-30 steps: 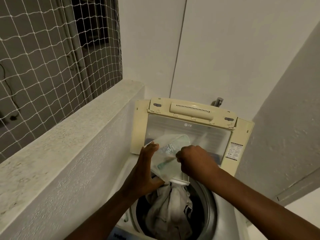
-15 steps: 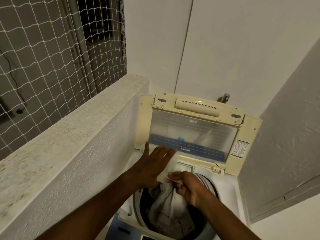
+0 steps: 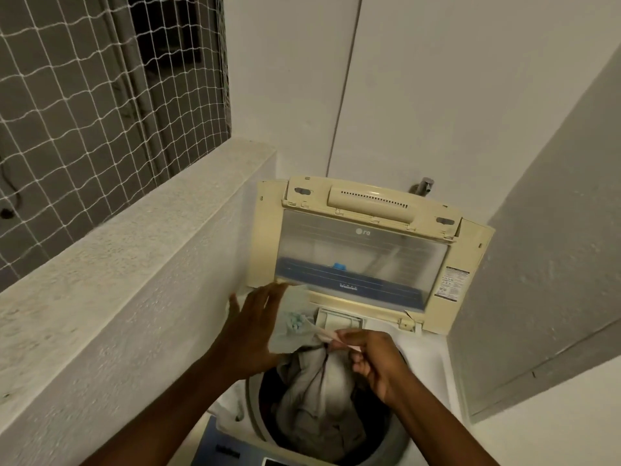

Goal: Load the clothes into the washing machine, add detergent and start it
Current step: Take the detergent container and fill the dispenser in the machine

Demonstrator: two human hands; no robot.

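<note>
A top-loading washing machine stands below me with its cream lid raised against the wall. Grey clothes fill the drum. A clear detergent pouch with pale blue powder hangs over the drum's far left edge. My left hand supports the pouch from behind, fingers spread along it. My right hand pinches the pouch's lower torn edge just above the clothes. A small detergent drawer sits behind the pouch at the back rim.
A low rough parapet wall runs along the left, topped by white netting. A tap pokes out behind the lid. A grey wall closes in on the right. The blue control panel is at the bottom edge.
The pouch came down from in front of the lid to just above the drum. My right hand dropped from its top to its lower edge.
</note>
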